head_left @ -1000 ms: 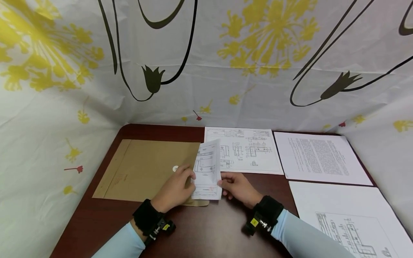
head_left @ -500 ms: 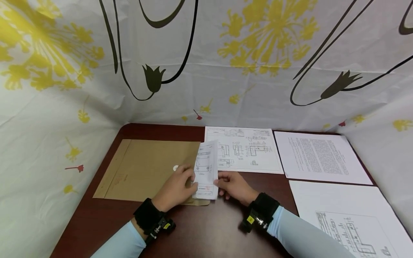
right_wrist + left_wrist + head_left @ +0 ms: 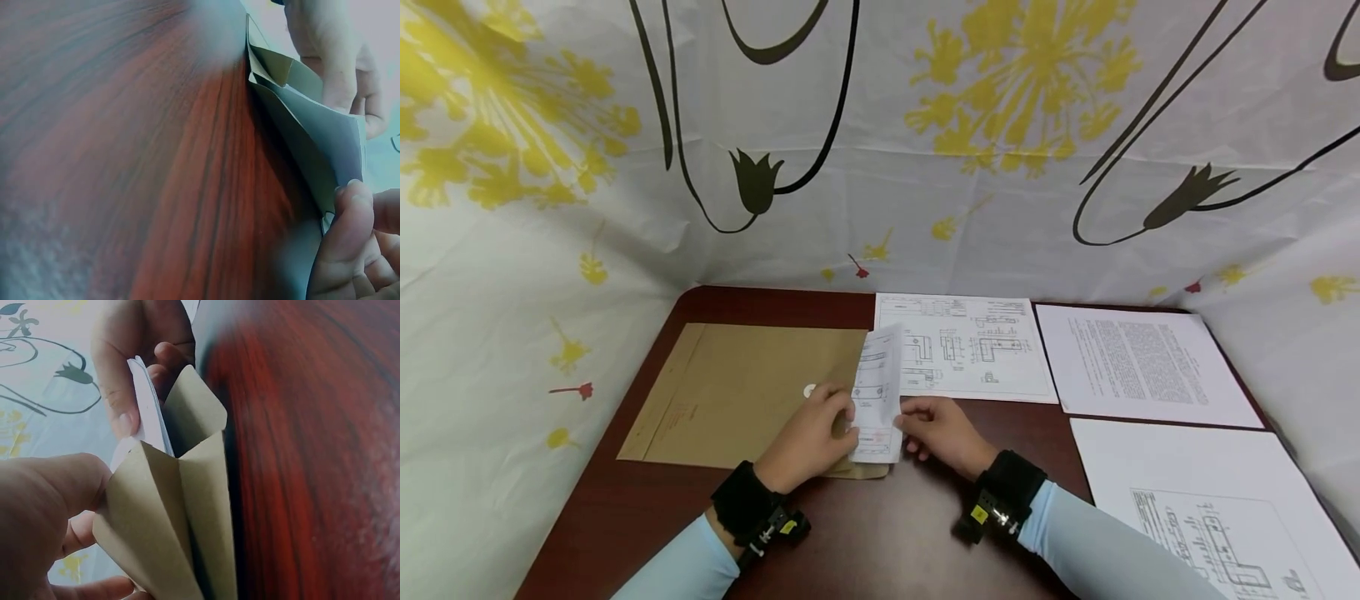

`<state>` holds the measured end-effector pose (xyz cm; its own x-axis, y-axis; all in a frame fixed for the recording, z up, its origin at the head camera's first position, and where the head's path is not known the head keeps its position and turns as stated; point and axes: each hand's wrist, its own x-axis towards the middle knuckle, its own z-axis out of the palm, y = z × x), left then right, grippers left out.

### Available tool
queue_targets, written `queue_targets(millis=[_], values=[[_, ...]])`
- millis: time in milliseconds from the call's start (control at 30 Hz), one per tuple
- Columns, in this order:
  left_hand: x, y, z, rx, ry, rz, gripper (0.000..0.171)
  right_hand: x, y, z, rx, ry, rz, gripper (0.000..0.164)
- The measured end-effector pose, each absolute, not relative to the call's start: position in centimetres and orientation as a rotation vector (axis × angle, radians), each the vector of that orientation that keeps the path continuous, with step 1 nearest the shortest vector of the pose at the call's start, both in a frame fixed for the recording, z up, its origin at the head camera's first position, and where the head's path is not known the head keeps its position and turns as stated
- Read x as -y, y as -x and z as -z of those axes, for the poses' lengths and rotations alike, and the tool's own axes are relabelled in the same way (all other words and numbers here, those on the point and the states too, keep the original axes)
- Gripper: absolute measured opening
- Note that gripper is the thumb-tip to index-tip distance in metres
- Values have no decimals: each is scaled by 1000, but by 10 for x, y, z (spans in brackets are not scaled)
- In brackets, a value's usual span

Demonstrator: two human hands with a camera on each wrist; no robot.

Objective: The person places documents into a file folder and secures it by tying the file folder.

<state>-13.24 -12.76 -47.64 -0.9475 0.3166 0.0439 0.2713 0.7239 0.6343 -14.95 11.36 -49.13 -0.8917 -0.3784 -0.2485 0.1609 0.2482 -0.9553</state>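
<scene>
A brown paper envelope (image 3: pixel 737 392) lies on the left of the table. My left hand (image 3: pixel 805 437) grips the upper layer at its right-hand opening; in the left wrist view the folded side (image 3: pixel 181 519) gapes there. Folded white sheets with printed drawings (image 3: pixel 875 392) stand partly inside that opening, their right part sticking out. My right hand (image 3: pixel 946 435) pinches the outer edge of the sheets between thumb and fingers. From the right wrist, the stack of sheets (image 3: pixel 331 137) shows between the envelope's two layers. How deep the sheets reach is hidden.
A drawing sheet (image 3: pixel 985 367) lies at the back middle of the dark wooden table (image 3: pixel 880 542). A page of text (image 3: pixel 1150 367) is at the back right, with another drawing sheet (image 3: pixel 1210 500) in front of it. Patterned cloth (image 3: pixel 887 208) hangs close behind the table.
My right hand has shifted a little to the left with the folded sheets, and a narrower strip of them shows outside the envelope. My left hand has stayed almost in place.
</scene>
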Motion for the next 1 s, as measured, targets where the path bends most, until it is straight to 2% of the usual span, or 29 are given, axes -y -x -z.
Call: queue_targets(millis=[333, 567, 800, 1000], values=[[129, 131, 476, -2861, -513, -1106, 22, -108, 153, 496, -2247, 240, 1536, 19], [129, 130, 476, -2876, -517, -1126, 18, -101, 153, 493, -2415, 392, 1376, 5], [130, 130, 476, -2874, -521, -1129, 21, -94, 157, 490, -2645, 598, 1147, 13], [129, 129, 479, -2868, -501, -1153, 22, -87, 160, 489, -2637, 626, 1075, 7]])
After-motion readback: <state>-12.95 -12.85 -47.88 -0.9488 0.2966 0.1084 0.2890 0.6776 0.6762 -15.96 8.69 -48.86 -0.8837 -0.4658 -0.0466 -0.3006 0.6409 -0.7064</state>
